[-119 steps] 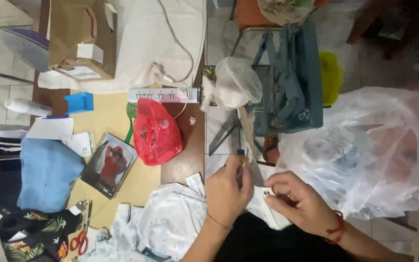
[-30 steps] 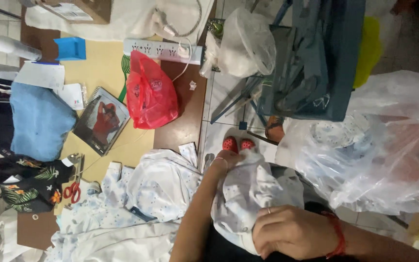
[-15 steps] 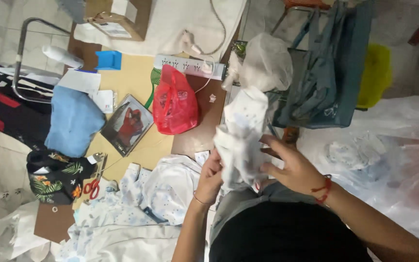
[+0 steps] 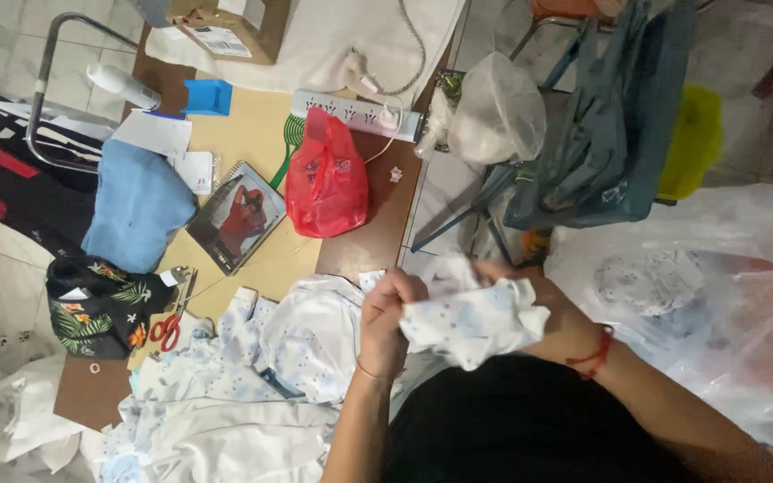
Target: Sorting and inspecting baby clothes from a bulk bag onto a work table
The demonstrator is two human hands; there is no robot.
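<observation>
White cloth with tiny blue dots [image 4: 476,322] sits bunched up between my two hands, a bit right of the middle of the frame, low down. My left hand [image 4: 389,313] is curled shut around its left edge. My right hand [image 4: 555,315] is mostly hidden behind the cloth, with a red string band on the wrist, and it looks closed on the right side too. I think both hands pinch it so the soft cloth stays up off my lap and does not flop.

Below and left of my hands lies a heap of the same white dotted cloths [image 4: 252,376], spread out on the brown table [image 4: 378,224]. Small red-handled scissors [image 4: 170,326] lie near the heap, at the left of the frame, close enough to grab. Next to them is a dark cloth with bright leaves [image 4: 91,309], and above that a folded blue cloth [image 4: 136,210].

A shiny red plastic bag [image 4: 327,179] stands in the upper middle, just under a long white power strip [image 4: 355,112]. A spiral notebook with a red picture [image 4: 236,219] lies beside the bag. On the right side a big clear plastic bag [image 4: 700,295] holds more dotted cloth, so it keeps clean.
</observation>
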